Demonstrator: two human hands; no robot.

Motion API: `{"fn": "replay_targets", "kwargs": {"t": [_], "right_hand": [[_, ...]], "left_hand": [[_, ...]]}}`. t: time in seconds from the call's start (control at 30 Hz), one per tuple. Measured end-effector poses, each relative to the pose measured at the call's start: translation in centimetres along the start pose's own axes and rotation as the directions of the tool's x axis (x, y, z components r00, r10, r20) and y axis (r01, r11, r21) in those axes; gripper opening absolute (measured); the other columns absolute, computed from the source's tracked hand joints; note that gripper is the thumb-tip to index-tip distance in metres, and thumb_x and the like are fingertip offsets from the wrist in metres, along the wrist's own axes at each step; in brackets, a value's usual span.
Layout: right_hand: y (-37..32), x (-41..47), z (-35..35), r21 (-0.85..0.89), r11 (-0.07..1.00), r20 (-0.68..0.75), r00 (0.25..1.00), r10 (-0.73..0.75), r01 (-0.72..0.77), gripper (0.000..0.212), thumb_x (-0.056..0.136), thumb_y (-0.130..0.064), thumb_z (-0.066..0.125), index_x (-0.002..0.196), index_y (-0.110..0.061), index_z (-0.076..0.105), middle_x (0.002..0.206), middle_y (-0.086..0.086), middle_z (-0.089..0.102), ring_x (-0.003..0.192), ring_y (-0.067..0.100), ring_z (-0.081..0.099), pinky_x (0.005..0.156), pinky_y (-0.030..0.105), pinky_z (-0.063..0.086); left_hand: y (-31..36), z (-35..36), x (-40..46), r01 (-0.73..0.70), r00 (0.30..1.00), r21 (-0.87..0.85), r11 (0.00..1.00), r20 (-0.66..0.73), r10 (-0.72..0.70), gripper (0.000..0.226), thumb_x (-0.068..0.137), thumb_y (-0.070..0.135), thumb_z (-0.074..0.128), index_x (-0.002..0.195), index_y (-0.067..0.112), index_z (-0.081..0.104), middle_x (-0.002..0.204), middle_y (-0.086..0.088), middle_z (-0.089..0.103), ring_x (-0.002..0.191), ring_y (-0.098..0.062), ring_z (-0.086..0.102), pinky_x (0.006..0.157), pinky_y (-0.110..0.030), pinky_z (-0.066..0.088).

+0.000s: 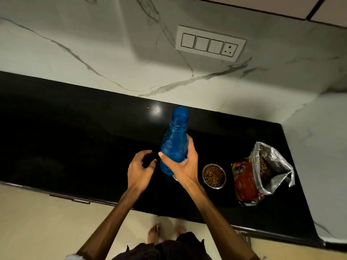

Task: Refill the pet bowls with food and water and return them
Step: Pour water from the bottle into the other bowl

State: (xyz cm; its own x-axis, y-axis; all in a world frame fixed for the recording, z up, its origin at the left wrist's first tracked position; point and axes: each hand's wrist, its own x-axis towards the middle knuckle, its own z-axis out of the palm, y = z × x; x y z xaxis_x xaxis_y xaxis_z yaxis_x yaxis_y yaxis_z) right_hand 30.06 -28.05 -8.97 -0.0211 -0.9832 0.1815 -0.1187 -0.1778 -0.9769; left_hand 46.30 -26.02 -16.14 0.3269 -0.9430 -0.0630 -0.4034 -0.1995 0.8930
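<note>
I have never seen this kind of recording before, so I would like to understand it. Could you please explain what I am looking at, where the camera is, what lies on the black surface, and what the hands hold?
There is no machine here. A person wears one wide camera on the head, and it looks down at their own two arms, so you see the scene as they see it; bare feet show at the bottom.

The black surface is a kitchen counter against a marble wall with a switch panel.

The right hand holds a blue bottle, its fingers curled round the body. The cap seems to be on. The left hand is beside the bottle, fingers loosely curled, holding nothing.

To the right stand a small metal bowl filled with brown pet food and an open food bag. A bit of metal rim shows under the right hand; I cannot tell what it is.
</note>
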Motion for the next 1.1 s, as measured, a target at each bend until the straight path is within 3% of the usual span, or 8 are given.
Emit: {"fn": "replay_targets", "kwargs": {"t": [0.17, 0.27, 0.47, 0.67, 0.83, 0.93, 1.1], "right_hand": [[-0.3, -1.8, -3.1, -0.146, 0.988, -0.051, 0.997, -0.051, 0.043, 0.079, 0.077, -0.02, 0.095, 0.144, -0.021, 0.052, 0.13, -0.005, 0.068, 0.121, 0.021, 0.068, 0.103, 0.04, 0.057], [0.0, -2.8, -5.1, -0.254, 0.967, -0.081, 0.996, -0.037, 0.015, 0.08, 0.074, -0.022, 0.097, 0.141, -0.029, 0.054, 0.128, -0.015, 0.068, 0.121, 0.012, 0.067, 0.102, 0.03, 0.055], [1.0, -4.9, -8.5, -0.386, 0.918, -0.085, 0.994, 0.066, -0.094, 0.085, 0.072, -0.036, 0.097, 0.143, -0.034, 0.052, 0.125, -0.027, 0.066, 0.12, -0.003, 0.065, 0.1, 0.018, 0.052], [1.9, -6.5, -10.6, -0.525, 0.825, -0.09, 0.977, 0.191, -0.21, 0.086, 0.071, -0.042, 0.094, 0.144, -0.037, 0.048, 0.119, -0.04, 0.054, 0.109, -0.024, 0.056, 0.092, 0.004, 0.046], [3.2, -7.5, -11.9, -0.626, 0.741, -0.105, 0.968, 0.226, -0.241, 0.089, 0.071, -0.047, 0.092, 0.148, -0.03, 0.05, 0.125, -0.019, 0.064, 0.108, -0.001, 0.063, 0.094, 0.022, 0.054], [3.7, -8.0, -12.5, -0.686, 0.682, -0.123, 0.965, 0.232, -0.251, 0.087, 0.069, -0.047, 0.094, 0.144, -0.025, 0.056, 0.125, -0.005, 0.073, 0.105, 0.008, 0.068, 0.09, 0.026, 0.057], [4.8, -8.9, -13.3, -0.767, 0.578, -0.135, 0.95, 0.281, -0.279, 0.089, 0.069, -0.05, 0.093, 0.145, -0.023, 0.056, 0.125, -0.003, 0.074, 0.107, 0.015, 0.072, 0.09, 0.028, 0.056]], "left_hand": [[-1.7, 1.6, -0.3, -0.17, 0.982, 0.279, 0.945, 0.131, 0.138, 0.049, 0.094, 0.037, 0.068, 0.14, 0.026, 0.056, 0.149, 0.004, 0.053, 0.138, -0.015, 0.049, 0.111, -0.039, 0.047], [-3.4, 2.9, -0.4, -0.265, 0.959, 0.41, 0.873, 0.203, 0.196, 0.056, 0.094, 0.039, 0.066, 0.146, 0.02, 0.054, 0.157, -0.003, 0.045, 0.147, -0.022, 0.041, 0.117, -0.044, 0.041], [-6.6, 4.6, -0.4, -0.418, 0.901, 0.554, 0.72, 0.356, 0.249, 0.069, 0.099, 0.053, 0.04, 0.156, 0.015, 0.039, 0.169, -0.008, 0.024, 0.158, -0.024, 0.017, 0.128, -0.046, 0.016], [-9.1, 5.6, -0.4, -0.472, 0.874, 0.64, 0.607, 0.428, 0.229, 0.081, 0.1, 0.058, 0.027, 0.162, 0.007, 0.02, 0.171, -0.013, 0.011, 0.159, -0.023, 0.004, 0.129, -0.047, 0.011], [-11.0, 5.6, 0.0, -0.496, 0.859, 0.677, 0.544, 0.471, 0.198, 0.083, 0.101, 0.06, 0.023, 0.162, 0.003, 0.016, 0.171, -0.015, 0.008, 0.159, -0.026, 0.006, 0.129, -0.049, 0.014], [-11.8, 5.8, -0.2, -0.496, 0.859, 0.687, 0.531, 0.477, 0.185, 0.083, 0.102, 0.061, 0.02, 0.162, 0.004, 0.015, 0.171, -0.015, 0.007, 0.159, -0.026, 0.006, 0.128, -0.05, 0.015], [-12.2, 6.1, -0.5, -0.493, 0.863, 0.691, 0.529, 0.465, 0.198, 0.082, 0.103, 0.06, 0.021, 0.163, 0.004, 0.012, 0.171, -0.015, 0.007, 0.159, -0.026, 0.007, 0.128, -0.052, 0.015]]}}
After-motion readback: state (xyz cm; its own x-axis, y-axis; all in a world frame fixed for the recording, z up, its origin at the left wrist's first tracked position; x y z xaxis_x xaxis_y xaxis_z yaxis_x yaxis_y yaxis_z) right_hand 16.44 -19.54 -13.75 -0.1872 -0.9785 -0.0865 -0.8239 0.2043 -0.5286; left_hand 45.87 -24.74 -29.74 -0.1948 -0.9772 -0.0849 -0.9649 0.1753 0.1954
